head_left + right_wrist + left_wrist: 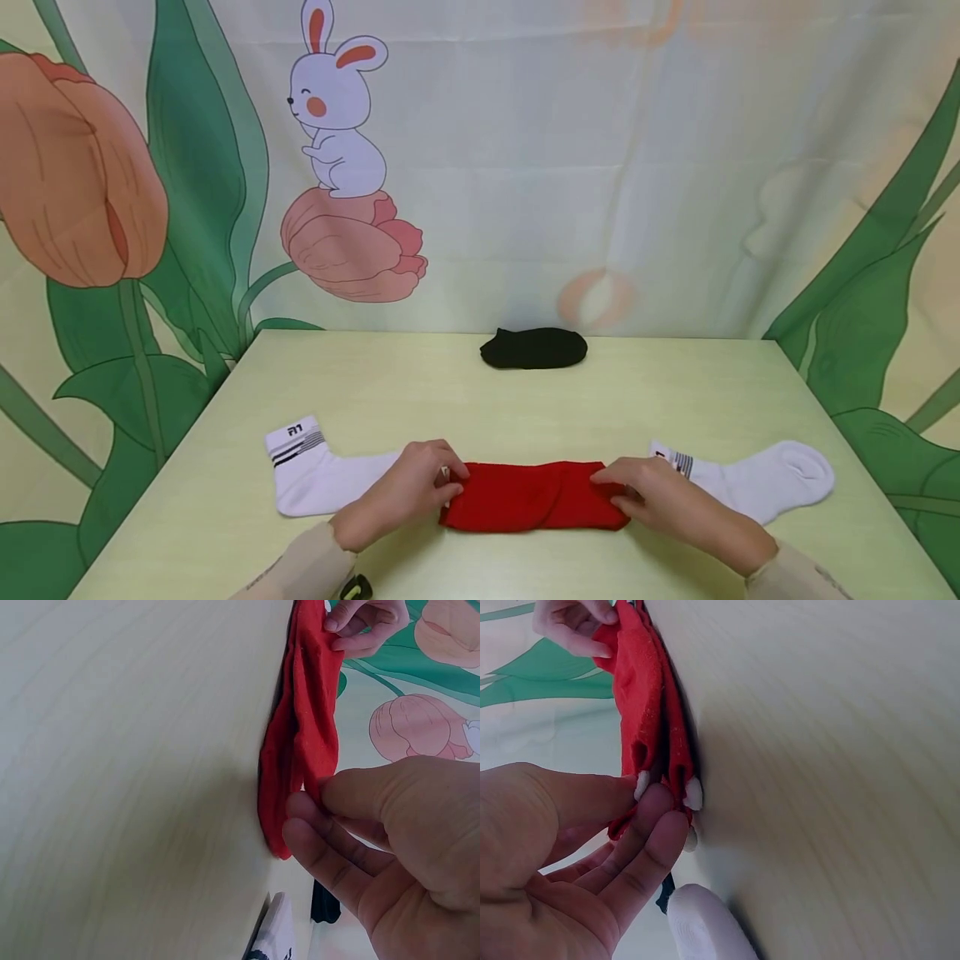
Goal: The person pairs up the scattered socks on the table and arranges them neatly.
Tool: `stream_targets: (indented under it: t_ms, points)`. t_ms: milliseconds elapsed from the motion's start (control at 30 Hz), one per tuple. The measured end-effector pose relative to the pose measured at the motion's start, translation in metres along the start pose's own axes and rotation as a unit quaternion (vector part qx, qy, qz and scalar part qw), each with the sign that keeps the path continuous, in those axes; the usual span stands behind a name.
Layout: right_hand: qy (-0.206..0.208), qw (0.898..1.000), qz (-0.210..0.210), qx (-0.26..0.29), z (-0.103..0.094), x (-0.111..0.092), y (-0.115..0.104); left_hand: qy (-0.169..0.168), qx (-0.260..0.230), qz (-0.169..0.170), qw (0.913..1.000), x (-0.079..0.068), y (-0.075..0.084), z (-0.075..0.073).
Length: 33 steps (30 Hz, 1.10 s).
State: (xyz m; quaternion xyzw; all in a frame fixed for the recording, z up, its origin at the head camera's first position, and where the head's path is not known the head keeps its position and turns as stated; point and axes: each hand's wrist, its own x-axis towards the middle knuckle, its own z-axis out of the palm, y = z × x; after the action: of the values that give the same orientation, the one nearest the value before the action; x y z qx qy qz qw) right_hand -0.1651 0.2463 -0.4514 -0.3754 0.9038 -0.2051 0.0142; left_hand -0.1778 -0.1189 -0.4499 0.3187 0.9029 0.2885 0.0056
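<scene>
Red socks (532, 496) lie in a flat layered stack near the table's front middle. My left hand (408, 487) pinches their left end between thumb and fingers; in the left wrist view, small white bits (694, 793) stick out of the folds there. At the opposite end my right hand (667, 500) pinches the upper layer, and the right wrist view shows the lower layer (277, 817) apart from it, against the table. A white sock (322, 475) with black stripes lies left, partly behind my left hand. Another white sock (780, 479) lies right, partly behind my right hand.
A black ankle sock (534, 348) lies at the back middle of the pale table (375, 375). Behind the table hangs a cloth backdrop (510, 167) printed with flowers, leaves and a rabbit. Something dark (356, 587) shows by the left cuff.
</scene>
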Motion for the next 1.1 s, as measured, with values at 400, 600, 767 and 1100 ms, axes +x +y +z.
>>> stream_targets:
  t_ms: [400,600,767,1100]
  points:
    - [-0.002,1.0,-0.001,0.003,0.008,-0.002,0.002,-0.014,0.005,-0.011,0.9998,-0.001,0.002,0.002]
    - [-0.008,1.0,0.013,0.0,0.008,-0.004,0.0,-0.012,0.01,-0.004,0.9999,-0.001,0.002,0.003]
    - [-0.003,1.0,0.027,0.001,0.008,-0.006,-0.002,-0.016,0.017,0.003,0.9997,-0.002,0.001,0.004]
    - [-0.015,0.997,0.072,-0.001,0.011,-0.01,-0.002,-0.02,0.03,0.012,0.9993,-0.003,0.002,0.004]
